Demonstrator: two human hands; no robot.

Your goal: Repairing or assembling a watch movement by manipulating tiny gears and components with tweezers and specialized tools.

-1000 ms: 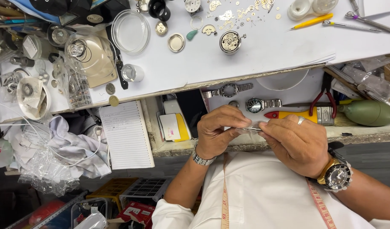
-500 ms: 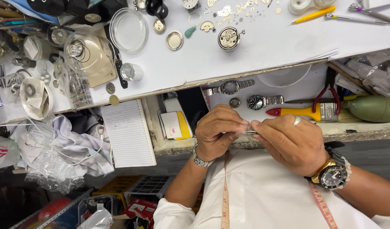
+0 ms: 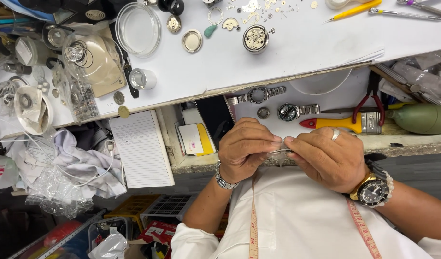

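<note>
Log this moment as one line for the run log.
left hand: pinching small clear piece | right hand: pinching same piece | place: over bench edge

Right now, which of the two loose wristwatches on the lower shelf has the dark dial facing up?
The nearer wristwatch, beside the yellow-handled brush; the farther wristwatch shows a pale metallic face.

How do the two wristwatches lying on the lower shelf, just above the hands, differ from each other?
The upper watch has a pale, silvery face; the lower watch has a dark face. The upper watch shows metal bracelet on both sides of its case; the lower watch shows bracelet only on one side. The upper watch lies slightly tilted; the lower watch lies nearly level. Both are round, with steel bracelets, and neither hand touches them.
</note>
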